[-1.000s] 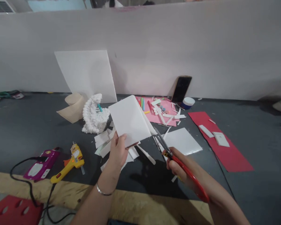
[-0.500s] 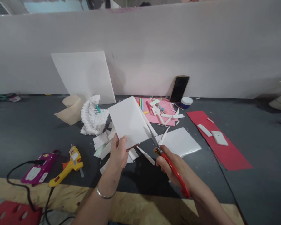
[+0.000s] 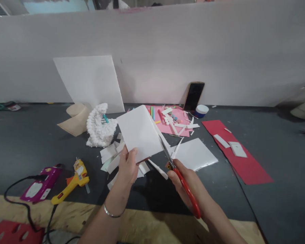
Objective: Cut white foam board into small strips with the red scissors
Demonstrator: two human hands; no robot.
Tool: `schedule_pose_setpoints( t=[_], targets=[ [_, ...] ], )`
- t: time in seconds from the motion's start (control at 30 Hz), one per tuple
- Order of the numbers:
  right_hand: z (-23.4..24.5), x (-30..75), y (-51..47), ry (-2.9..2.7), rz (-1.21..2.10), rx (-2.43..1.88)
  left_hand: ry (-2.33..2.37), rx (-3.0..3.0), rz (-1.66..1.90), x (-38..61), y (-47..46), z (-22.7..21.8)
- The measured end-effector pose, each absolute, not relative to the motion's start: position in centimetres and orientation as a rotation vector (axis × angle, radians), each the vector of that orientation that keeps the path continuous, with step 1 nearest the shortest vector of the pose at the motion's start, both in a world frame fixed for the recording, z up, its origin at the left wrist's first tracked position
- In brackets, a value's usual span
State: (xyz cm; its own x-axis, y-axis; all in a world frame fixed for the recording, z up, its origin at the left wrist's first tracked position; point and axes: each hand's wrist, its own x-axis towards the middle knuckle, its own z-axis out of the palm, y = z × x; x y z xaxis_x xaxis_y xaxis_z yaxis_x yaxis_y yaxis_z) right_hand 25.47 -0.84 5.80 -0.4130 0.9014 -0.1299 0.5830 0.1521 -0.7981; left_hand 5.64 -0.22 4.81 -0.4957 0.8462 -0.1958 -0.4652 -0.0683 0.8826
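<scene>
Between the thumb and fingers of my left hand (image 3: 129, 166) is a white foam board piece (image 3: 141, 134), tilted up above the table and gripped at its lower edge. My right hand (image 3: 186, 181) is wrapped round red-handled scissors (image 3: 184, 186). Their blades lie at the board's right edge, where a narrow strip (image 3: 164, 135) stands slightly away from the rest. Beneath my left hand lie several white offcuts (image 3: 114, 156). Behind the scissors, a second white sheet (image 3: 195, 154) rests flat on the table.
A yellow glue gun (image 3: 72, 181) and a purple power box (image 3: 42, 184) with black cables lie at left. White fluffy yarn (image 3: 100, 128) sits behind the offcuts. Pink paper (image 3: 178, 117) bears clay bits and scraps. A phone (image 3: 194, 96) leans on the wall; red paper (image 3: 246, 166) lies at right.
The scissors' handles have drawn closer together, and my right hand has shifted slightly left. My left hand holds the board in nearly the same place.
</scene>
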Motion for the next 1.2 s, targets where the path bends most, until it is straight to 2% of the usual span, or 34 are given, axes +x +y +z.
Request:
schedule_pose_setpoints(
  t=[0.73, 1.2],
  targets=[
    [6.1, 24.4, -1.0, -1.868, 1.223, -1.512, 1.249, 0.494, 1.677, 6.1, -0.4, 5.5],
    [6.2, 23.7, -0.5, -1.785, 1.258, -1.428, 1.24, 0.503, 1.677, 6.5, -0.4, 5.2]
  ],
)
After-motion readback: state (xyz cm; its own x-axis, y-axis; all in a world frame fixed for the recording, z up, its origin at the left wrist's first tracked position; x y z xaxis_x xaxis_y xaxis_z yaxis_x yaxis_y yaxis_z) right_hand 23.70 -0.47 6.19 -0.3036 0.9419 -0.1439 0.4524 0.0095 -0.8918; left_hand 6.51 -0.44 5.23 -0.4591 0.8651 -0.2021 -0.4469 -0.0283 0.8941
